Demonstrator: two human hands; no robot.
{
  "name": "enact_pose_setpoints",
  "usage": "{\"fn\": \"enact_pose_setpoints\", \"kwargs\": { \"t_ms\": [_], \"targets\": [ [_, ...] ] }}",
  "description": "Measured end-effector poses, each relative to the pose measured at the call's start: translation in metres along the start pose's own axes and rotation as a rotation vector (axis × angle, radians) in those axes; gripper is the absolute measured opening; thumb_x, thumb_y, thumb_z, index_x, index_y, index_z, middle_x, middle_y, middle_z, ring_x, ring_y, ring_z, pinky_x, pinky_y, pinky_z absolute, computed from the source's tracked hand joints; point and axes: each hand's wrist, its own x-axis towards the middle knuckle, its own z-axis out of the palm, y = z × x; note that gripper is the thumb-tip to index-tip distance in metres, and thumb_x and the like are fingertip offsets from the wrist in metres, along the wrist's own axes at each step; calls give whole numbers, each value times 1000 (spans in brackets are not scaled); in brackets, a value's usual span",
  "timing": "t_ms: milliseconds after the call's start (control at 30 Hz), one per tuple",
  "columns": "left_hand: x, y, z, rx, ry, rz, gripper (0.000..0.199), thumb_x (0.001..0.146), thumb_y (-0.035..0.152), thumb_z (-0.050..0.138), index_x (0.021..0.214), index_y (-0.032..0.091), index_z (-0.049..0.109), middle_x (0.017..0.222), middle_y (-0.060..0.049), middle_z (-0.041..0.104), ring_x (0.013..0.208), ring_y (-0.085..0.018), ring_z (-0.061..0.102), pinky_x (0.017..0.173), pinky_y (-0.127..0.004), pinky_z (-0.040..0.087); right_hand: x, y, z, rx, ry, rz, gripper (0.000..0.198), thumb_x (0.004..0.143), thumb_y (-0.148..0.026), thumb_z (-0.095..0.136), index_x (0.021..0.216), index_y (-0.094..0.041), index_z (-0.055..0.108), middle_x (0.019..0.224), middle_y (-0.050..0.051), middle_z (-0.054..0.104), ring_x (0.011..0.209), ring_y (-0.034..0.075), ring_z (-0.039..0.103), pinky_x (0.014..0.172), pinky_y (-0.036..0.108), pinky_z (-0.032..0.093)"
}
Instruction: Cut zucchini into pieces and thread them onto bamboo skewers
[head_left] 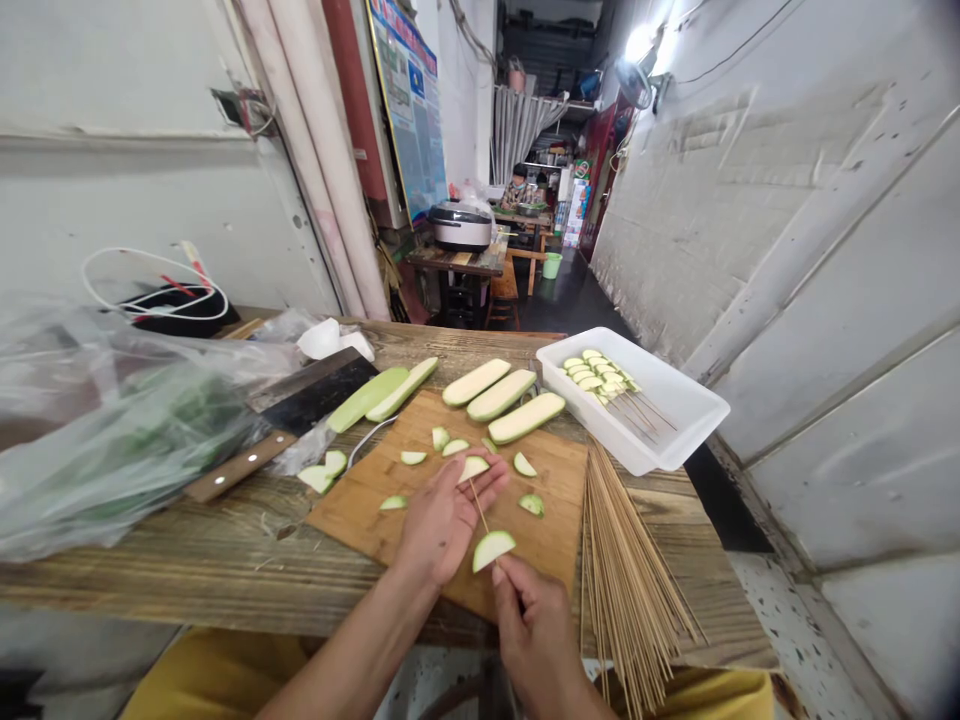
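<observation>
My left hand (pixel 442 520), palm up, holds a half-round zucchini slice (pixel 472 468) between thumb and fingers. The thin bamboo skewer (pixel 480 505) reaches up to that slice; whether its tip is inside, I cannot tell. My right hand (pixel 536 615) is closed on the skewer's lower part, right below a threaded zucchini slice (pixel 493 550). Both hands are above a wooden cutting board (pixel 352 500), where several loose half-round slices lie scattered. Halved zucchinis (pixel 527 417) rest along the board's far edge. A bundle of bamboo skewers (pixel 626 570) lies right of the board.
A white plastic tub (pixel 694 405) at the right contains several finished zucchini skewers (pixel 600 375). To the left are a cleaver (pixel 300 410), zucchini scraps (pixel 322 473) and a plastic bag of greens (pixel 150 440). Farther back, a person sits behind a rice cooker (pixel 460 228) on another table.
</observation>
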Motion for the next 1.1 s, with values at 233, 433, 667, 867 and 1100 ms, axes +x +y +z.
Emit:
{"fn": "enact_pose_setpoints", "kwargs": {
  "t_ms": [233, 433, 667, 867, 1100],
  "targets": [
    [-2, -5, 2, -16, -24, 15, 14, 85, 17, 48, 88, 12, 62, 82, -7, 68, 75, -14, 65, 83, -33, 52, 0, 3, 1, -14, -6, 27, 30, 91, -29, 32, 64, -20, 39, 57, -5, 33, 51, 11, 31, 49, 22, 26],
    [-4, -10, 0, 21, 0, 14, 14, 85, 21, 49, 89, 14, 60, 81, -6, 67, 76, -14, 65, 81, -32, 51, 0, 4, 1, -40, 31, 21, 31, 90, -28, 34, 62, -20, 42, 55, -5, 35, 49, 11, 33, 48, 22, 27],
    [-5, -13, 1, 19, 20, 14, 14, 82, 23, 52, 88, 13, 59, 80, -7, 68, 73, -15, 65, 80, -36, 52, 0, 6, 1, -36, 30, -6, 30, 90, -27, 34, 63, -19, 43, 55, -5, 36, 49, 10, 34, 48, 21, 26],
    [-7, -21, 0, 45, 42, -29, 18, 83, 26, 51, 86, 12, 61, 78, -7, 68, 73, -16, 65, 79, -36, 52, 5, 7, 1, -43, 42, -15, 30, 90, -25, 34, 64, -18, 46, 55, -5, 36, 48, 10, 33, 46, 22, 23],
    [-3, -28, -6, 105, -10, -20, 27, 81, 37, 56, 91, 13, 62, 84, -9, 69, 80, -19, 65, 79, -35, 52, 11, 7, -1, -50, 38, -19, 29, 92, -24, 34, 68, -18, 51, 55, -5, 36, 47, 10, 33, 46, 22, 24]
  ]
}}
